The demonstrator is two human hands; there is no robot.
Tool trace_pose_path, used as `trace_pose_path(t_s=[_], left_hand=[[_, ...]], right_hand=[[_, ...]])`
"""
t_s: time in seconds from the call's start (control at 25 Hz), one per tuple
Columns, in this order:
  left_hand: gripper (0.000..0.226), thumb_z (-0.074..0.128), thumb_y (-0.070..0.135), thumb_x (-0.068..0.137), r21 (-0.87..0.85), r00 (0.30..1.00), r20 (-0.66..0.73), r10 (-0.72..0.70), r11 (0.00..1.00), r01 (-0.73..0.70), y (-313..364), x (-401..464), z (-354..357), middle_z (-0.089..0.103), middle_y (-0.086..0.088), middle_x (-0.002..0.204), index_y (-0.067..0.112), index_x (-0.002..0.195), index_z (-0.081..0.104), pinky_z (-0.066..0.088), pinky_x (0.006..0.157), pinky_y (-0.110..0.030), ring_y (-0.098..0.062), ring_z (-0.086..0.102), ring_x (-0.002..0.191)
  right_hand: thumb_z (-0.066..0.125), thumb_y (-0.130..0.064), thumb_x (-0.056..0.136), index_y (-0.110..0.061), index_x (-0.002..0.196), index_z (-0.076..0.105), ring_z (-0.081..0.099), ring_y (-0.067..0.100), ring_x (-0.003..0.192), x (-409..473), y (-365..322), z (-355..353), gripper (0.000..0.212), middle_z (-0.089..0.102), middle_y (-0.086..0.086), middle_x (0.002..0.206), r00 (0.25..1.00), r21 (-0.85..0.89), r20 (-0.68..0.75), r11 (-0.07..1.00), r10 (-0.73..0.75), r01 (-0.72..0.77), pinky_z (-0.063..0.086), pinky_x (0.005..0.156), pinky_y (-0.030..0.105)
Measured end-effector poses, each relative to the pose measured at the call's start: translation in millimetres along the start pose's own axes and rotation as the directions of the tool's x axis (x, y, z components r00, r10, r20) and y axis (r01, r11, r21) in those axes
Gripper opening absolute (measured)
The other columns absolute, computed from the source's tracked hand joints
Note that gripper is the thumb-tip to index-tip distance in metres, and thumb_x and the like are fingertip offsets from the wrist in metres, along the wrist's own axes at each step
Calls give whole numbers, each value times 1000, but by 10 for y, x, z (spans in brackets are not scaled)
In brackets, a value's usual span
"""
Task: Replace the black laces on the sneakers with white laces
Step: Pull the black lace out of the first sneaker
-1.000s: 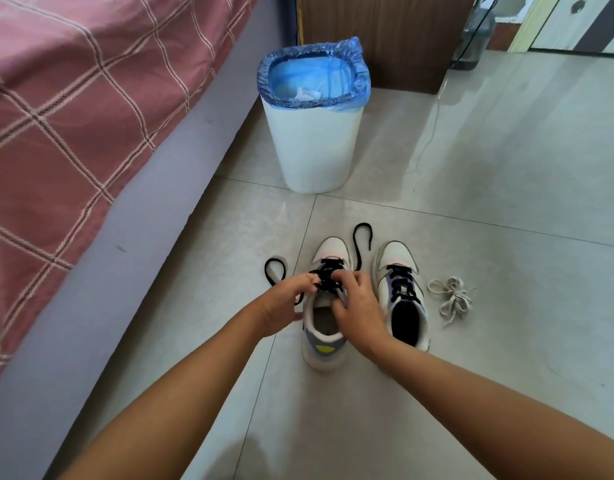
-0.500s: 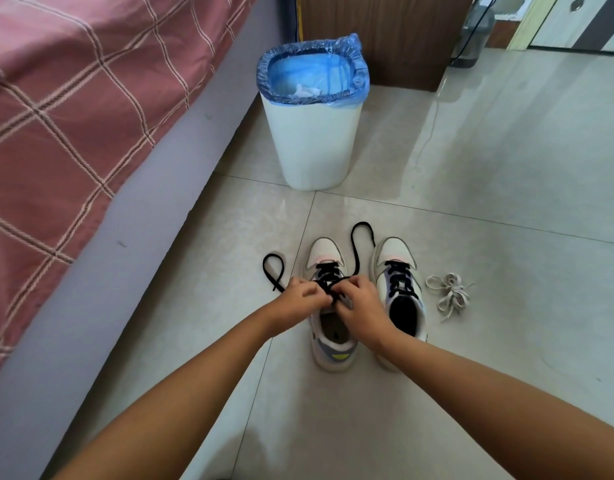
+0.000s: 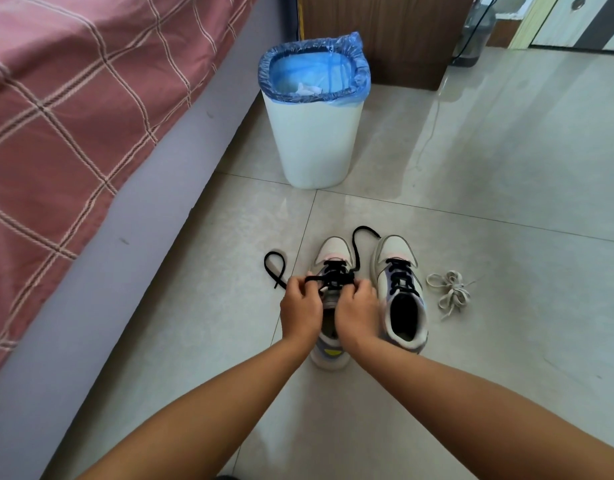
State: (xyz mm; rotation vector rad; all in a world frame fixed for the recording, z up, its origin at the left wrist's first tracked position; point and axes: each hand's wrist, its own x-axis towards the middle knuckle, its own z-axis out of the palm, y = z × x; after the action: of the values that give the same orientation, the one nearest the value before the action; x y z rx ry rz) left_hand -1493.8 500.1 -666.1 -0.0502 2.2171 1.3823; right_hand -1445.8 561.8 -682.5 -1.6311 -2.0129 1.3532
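Observation:
Two white sneakers stand side by side on the tiled floor, toes pointing away from me. The left sneaker has a loosened black lace; one free end loops onto the floor at the left, the other curls up past the toe. My left hand pinches the lace at the shoe's left side. My right hand grips the lace at the upper eyelets, its fingertips hidden. The right sneaker keeps its black lace fully threaded. A bundle of white laces lies on the floor right of it.
A white bin with a blue liner stands beyond the shoes. A bed with a pink checked cover runs along the left. A wooden cabinet and a dark jug stand at the back.
Both hands have shifted slightly along the left sneaker's lacing and the black lace has come looser; its free ends have moved a little on the floor.

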Motion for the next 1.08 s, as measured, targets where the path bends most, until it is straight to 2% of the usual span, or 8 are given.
trace_pose_path(t_s=[0.08,0.2,0.24,0.32,0.44,0.68,0.88,1.08], left_hand=[[19,43,22,95,149,988,97,120,980,-134,-31,16,-29,64,-2,94,11,99,57,43,72,-33,-26,59,92],[30,39,11,93,515,795,361,487,606,-606,-2,140,-146,59,-6,115,12,118,55,48,72,-39,-33,60,93],[30,39,7,90,468,778,342,528,622,-628,7,179,-164,60,-9,110,11,113,58,50,72,-40,-34,61,90],[25,35,2,90,77,948,91,304,947,-311,74,195,-164,62,-12,96,12,95,57,54,68,-40,-31,63,81],[19,29,8,96,-463,941,123,-315,821,335,80,152,-153,61,-17,86,9,104,47,55,61,-34,-26,64,69],[64,16,58,97,-274,943,288,-167,929,248,224,169,-310,69,-13,80,9,92,57,49,82,-41,-30,65,86],[85,8,74,86,-513,837,461,-296,681,523,139,393,-535,69,-25,99,7,101,56,46,89,-57,-41,64,98],[62,24,54,96,-849,925,231,-301,402,343,149,631,-759,51,-9,52,4,79,56,53,78,-44,-24,54,52]], right_hand=[[32,-22,96,-2,106,53,49,33,104,-30,11,-14,31,55,17,109,983,-221,42,958,-177,182,36,87,40],[26,-31,87,-2,92,56,56,31,80,102,113,-111,43,60,13,89,853,-350,175,778,-493,521,44,65,38],[32,-26,89,-2,88,56,55,29,74,137,117,-164,34,59,11,81,840,-318,143,780,-523,540,40,58,33],[41,-14,94,-3,83,53,48,26,71,191,72,-240,20,52,7,73,934,-98,99,931,-343,352,27,55,31],[39,-12,95,0,84,56,44,22,73,228,-31,-213,23,48,5,70,990,202,122,975,64,-88,30,52,26],[39,-34,98,-14,55,51,48,22,67,257,-134,-268,49,55,7,69,953,-99,263,978,-153,185,36,63,33],[28,-24,96,-10,67,53,56,22,64,477,-208,-365,41,64,10,68,832,528,417,647,366,-550,44,64,29],[37,-12,93,-14,67,43,39,12,35,778,-324,-576,27,44,-1,37,877,881,289,253,383,-400,36,44,18]])
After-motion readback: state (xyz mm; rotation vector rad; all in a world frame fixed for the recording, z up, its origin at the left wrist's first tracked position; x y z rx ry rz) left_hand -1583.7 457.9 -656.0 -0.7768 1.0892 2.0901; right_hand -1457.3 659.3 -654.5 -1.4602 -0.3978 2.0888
